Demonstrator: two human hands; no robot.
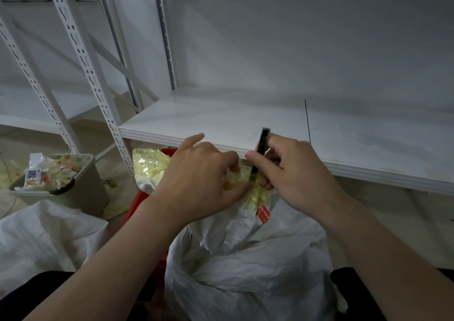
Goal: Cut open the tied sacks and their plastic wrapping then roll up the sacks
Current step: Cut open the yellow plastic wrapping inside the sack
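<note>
White woven plastic sack (245,271) stands near centre on the floor, just in front of the white metal shelf (221,121). Its crinkled cloth is gathered into a tight neck bound in pale yellow, glossy plastic wrapping (255,194), with a small red label (262,216) just below the binding. By my reading the cut on this sack is only beginning: the neck looks closed, the wrapping whole, and no rolling has started. The left hand (196,178) has its fingers curled round the wrapped neck, pinching it from the left. The right hand (292,171) has its fingers closed round a slim black utility knife (261,146), held nearly upright with its lower end against the yellow plastic; whether the blade has bitten in I cannot tell. At the far left a grey plastic bin (81,193) brims with crumpled yellowish film, which suggests other bundles are already unwrapped. A second limp white sack (44,237) lies near left, unrolled, and a red plastic crate (140,198) shows behind the left wrist.
</note>
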